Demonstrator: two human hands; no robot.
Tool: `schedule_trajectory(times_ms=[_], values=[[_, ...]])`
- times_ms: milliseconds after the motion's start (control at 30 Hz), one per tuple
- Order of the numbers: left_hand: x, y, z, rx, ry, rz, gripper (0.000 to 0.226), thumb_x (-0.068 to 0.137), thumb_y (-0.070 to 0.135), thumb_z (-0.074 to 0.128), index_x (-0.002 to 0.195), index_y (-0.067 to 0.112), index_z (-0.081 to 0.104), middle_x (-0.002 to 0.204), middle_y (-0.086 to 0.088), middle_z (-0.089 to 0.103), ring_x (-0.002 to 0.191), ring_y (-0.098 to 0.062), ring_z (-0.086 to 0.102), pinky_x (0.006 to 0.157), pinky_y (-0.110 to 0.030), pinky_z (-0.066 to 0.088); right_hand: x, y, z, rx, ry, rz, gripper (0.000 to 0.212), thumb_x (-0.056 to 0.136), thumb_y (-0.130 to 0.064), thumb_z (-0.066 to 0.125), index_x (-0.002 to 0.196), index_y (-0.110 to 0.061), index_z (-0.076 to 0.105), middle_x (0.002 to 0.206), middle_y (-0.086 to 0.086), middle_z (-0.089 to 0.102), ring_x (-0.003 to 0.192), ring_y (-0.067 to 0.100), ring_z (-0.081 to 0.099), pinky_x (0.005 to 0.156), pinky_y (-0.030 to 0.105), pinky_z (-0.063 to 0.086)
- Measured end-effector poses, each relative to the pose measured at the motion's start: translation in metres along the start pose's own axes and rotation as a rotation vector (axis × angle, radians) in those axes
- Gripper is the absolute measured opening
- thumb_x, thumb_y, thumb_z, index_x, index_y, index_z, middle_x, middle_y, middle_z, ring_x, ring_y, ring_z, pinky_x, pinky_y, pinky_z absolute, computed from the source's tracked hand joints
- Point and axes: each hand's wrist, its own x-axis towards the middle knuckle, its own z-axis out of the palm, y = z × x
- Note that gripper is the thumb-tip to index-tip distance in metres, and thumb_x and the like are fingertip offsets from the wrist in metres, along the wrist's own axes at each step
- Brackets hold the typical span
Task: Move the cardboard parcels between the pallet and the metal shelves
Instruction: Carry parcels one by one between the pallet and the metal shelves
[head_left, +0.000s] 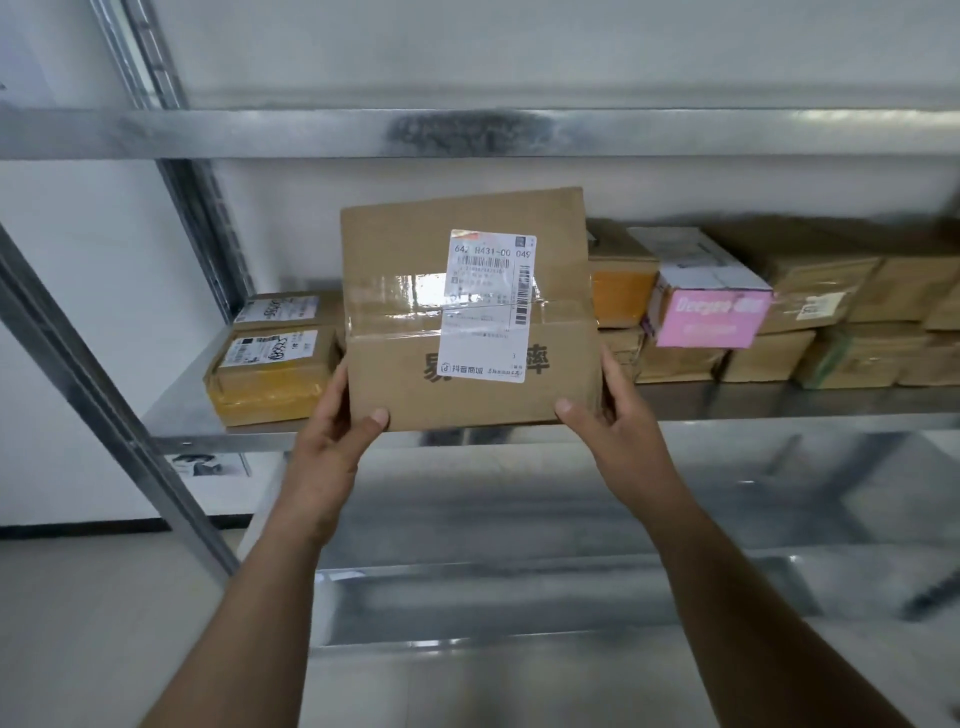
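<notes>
The cardboard parcel (467, 312) is held up in front of the metal shelf (176, 415), its lower edge level with the shelf's front lip, in the gap between a yellow-taped parcel (270, 371) on the left and a stack of small boxes on the right, one of them a pink-faced box (711, 317). Both hands clamp it from the sides near the bottom corners: the left hand (332, 421) has its thumb pressed on the front face and the rest of its fingers wrapped out of sight behind the left edge, and the right hand (613, 410) mirrors this at the right edge, thumb forward, fingers hidden at the back. The box looks stiff and square-cornered, sealed with glossy clear tape across the middle and carrying a white shipping label (488, 306); it seems fairly light, since it is carried well out from the body with only a side grip. The bare cardboard gives good friction, whereas the tape band would likely be slick, so the low corner hold on plain board is the sound one. The large characters printed on the front, partly covered by the label, may be a fragile warning, so it is best set down flat and slid in, not dropped. The pallet is not in view.
</notes>
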Motion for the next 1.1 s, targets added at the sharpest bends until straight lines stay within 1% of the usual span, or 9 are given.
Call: schedule_trajectory(times_ms=[200, 333, 433, 600, 700, 800, 967, 1033, 1100], values=[[-0.026, 0.005, 0.075, -0.034, -0.106, 0.03, 0.066, 0.089, 0.001, 0.055, 0.144, 0.031, 0.034, 0.13, 0.012, 0.056, 0.112, 0.004, 0.054, 0.082, -0.006, 0.044, -0.042, 0.013, -0.075, -0.031, 0.107, 0.02, 0.075, 0.089, -0.025, 0.063, 0.149, -0.039, 0.019, 0.136, -0.018, 0.049, 0.121, -0.001, 0.048, 0.097, 0.017, 0.043], [-0.037, 0.0, 0.132, -0.061, -0.188, 0.036, 0.067, 0.088, 0.0, 0.057, 0.145, 0.028, 0.034, 0.13, 0.013, 0.057, 0.114, 0.003, 0.054, 0.082, -0.007, 0.044, -0.071, 0.025, -0.133, -0.069, 0.204, 0.041, 0.074, 0.089, -0.023, 0.063, 0.149, -0.036, 0.021, 0.135, -0.018, 0.051, 0.121, -0.001, 0.049, 0.099, 0.019, 0.042], [-0.04, -0.004, 0.176, -0.095, -0.279, 0.02, 0.069, 0.087, 0.002, 0.059, 0.144, 0.03, 0.034, 0.129, 0.017, 0.057, 0.114, 0.004, 0.054, 0.081, -0.006, 0.044, -0.093, 0.031, -0.174, -0.081, 0.269, 0.048, 0.073, 0.089, -0.02, 0.062, 0.147, -0.039, 0.022, 0.125, -0.029, 0.051, 0.115, -0.011, 0.049, 0.09, 0.009, 0.043], [-0.038, -0.007, 0.247, -0.101, -0.421, -0.017, 0.07, 0.086, 0.014, 0.064, 0.142, 0.043, 0.033, 0.132, 0.021, 0.054, 0.117, 0.003, 0.052, 0.089, -0.015, 0.043, -0.125, 0.035, -0.235, -0.081, 0.381, 0.059, 0.066, 0.091, -0.02, 0.06, 0.136, -0.055, 0.026, 0.12, -0.035, 0.053, 0.114, -0.01, 0.05, 0.08, 0.004, 0.044], [-0.035, -0.007, 0.291, -0.113, -0.517, -0.021, 0.07, 0.085, 0.016, 0.065, 0.141, 0.044, 0.034, 0.129, 0.026, 0.054, 0.117, 0.005, 0.051, 0.092, -0.018, 0.042, -0.14, 0.04, -0.268, -0.095, 0.459, 0.071, 0.066, 0.09, -0.021, 0.06, 0.138, -0.052, 0.028, 0.126, -0.026, 0.054, 0.118, -0.002, 0.05, 0.088, 0.014, 0.047], [-0.033, -0.008, 0.335, -0.129, -0.621, -0.012, 0.073, 0.081, 0.019, 0.067, 0.142, 0.042, 0.033, 0.132, 0.022, 0.053, 0.12, 0.001, 0.05, 0.098, -0.026, 0.039, -0.154, 0.046, -0.298, -0.101, 0.525, 0.074, 0.062, 0.09, -0.023, 0.06, 0.14, -0.047, 0.031, 0.125, -0.024, 0.055, 0.118, 0.002, 0.053, 0.084, 0.013, 0.049], [-0.032, -0.015, 0.413, -0.166, -0.757, -0.019, 0.066, 0.077, 0.028, 0.065, 0.129, 0.058, 0.039, 0.123, 0.027, 0.058, 0.115, 0.003, 0.054, 0.091, -0.021, 0.04, -0.175, 0.057, -0.349, -0.122, 0.657, 0.142, 0.061, 0.083, -0.041, 0.061, 0.127, -0.068, 0.029, 0.123, -0.032, 0.051, 0.115, -0.001, 0.053, 0.077, 0.015, 0.051], [-0.029, -0.018, 0.446, -0.173, -0.813, -0.022, 0.064, 0.076, 0.03, 0.066, 0.125, 0.062, 0.04, 0.121, 0.027, 0.059, 0.114, 0.004, 0.054, 0.088, -0.015, 0.043, -0.181, 0.063, -0.371, -0.131, 0.73, 0.183, 0.066, 0.078, -0.047, 0.063, 0.128, -0.069, 0.026, 0.121, -0.035, 0.05, 0.111, -0.001, 0.055, 0.072, 0.013, 0.051], [-0.025, -0.018, 0.479, -0.189, -0.879, -0.034, 0.065, 0.075, 0.033, 0.067, 0.128, 0.06, 0.039, 0.122, 0.024, 0.06, 0.115, 0.002, 0.054, 0.089, -0.016, 0.044, -0.185, 0.068, -0.393, -0.145, 0.798, 0.22, 0.077, 0.072, -0.052, 0.066, 0.136, -0.062, 0.023, 0.125, -0.032, 0.048, 0.114, 0.0, 0.052, 0.08, 0.018, 0.051]])
